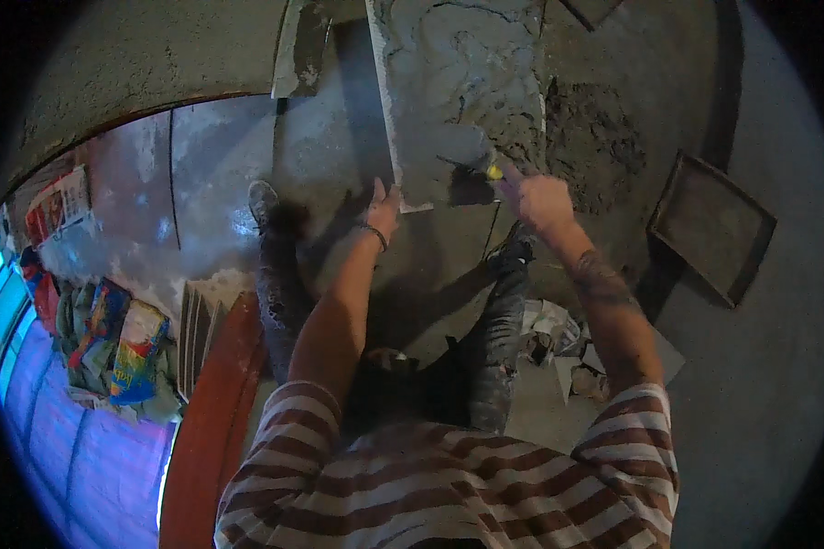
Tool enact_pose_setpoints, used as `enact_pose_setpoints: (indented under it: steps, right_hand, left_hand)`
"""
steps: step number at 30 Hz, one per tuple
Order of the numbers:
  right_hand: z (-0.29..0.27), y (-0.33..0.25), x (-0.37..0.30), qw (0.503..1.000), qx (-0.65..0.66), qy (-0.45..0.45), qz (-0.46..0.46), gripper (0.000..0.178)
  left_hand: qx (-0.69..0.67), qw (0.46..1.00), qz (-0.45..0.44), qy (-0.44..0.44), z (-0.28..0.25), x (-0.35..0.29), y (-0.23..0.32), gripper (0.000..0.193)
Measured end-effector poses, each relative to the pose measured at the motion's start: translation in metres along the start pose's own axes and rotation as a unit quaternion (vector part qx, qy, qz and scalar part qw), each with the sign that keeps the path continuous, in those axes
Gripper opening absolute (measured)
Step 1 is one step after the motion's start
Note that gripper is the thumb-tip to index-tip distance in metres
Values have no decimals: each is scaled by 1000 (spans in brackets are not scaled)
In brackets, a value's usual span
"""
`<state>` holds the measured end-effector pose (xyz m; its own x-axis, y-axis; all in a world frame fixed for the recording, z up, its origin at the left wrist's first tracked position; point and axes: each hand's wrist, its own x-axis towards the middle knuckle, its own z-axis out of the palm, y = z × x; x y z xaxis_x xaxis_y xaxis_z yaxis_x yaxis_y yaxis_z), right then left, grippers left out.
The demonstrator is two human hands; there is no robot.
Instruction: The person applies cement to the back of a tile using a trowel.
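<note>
A large rectangular slab [386, 110] with a pale edge lies in front of me, coated with wet grey mortar [458, 55]. Its near left corner is gripped by my left hand [384, 210], thumb pointing up along the side. My right hand [542, 201] is closed around the handle of a trowel [467, 145], which has a yellow part by the blade. That blade lies low over the near part of the slab, against the mortar. Rough ridges and dug marks show in the mortar farther away. My right fingers hide most of the handle.
Dark loose mortar [595, 146] is spread right of the slab. A shallow square tray [712, 229] stands farther right. Broken pieces [554, 331] lie beside my right leg. To the left are a reddish board [212, 421], upright tiles [198, 329] and several colourful bags [137, 352].
</note>
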<state>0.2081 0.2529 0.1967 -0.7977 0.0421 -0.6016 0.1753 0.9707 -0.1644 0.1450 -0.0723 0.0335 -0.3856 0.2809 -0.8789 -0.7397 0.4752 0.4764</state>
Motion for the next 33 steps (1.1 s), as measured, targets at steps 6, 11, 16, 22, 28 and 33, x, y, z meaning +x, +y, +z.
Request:
enact_pose_setpoints:
  steps: [6,11,16,22,28,33]
  right_hand:
    - [21,-17,-88,899,377,-27,221,37]
    - [-3,-14,-71,948,202,26,245,38]
    - [26,11,-115,939,176,53,290,37]
    - [25,35,-141,827,432,96,347,45]
    - [61,60,-194,889,280,89,351,49]
    - [-2,-15,-90,549,745,10,379,44]
  left_hand:
    - [-7,996,-86,12,76,-31,47,67]
    - [-51,993,-104,-29,77,-34,55,66]
    - [12,996,-94,0,73,-29,47,66]
    - [-13,994,-102,-27,82,-27,44,70]
    - [-32,990,-111,-76,138,-23,34,73]
    - [156,981,118,-13,11,16,-39,76]
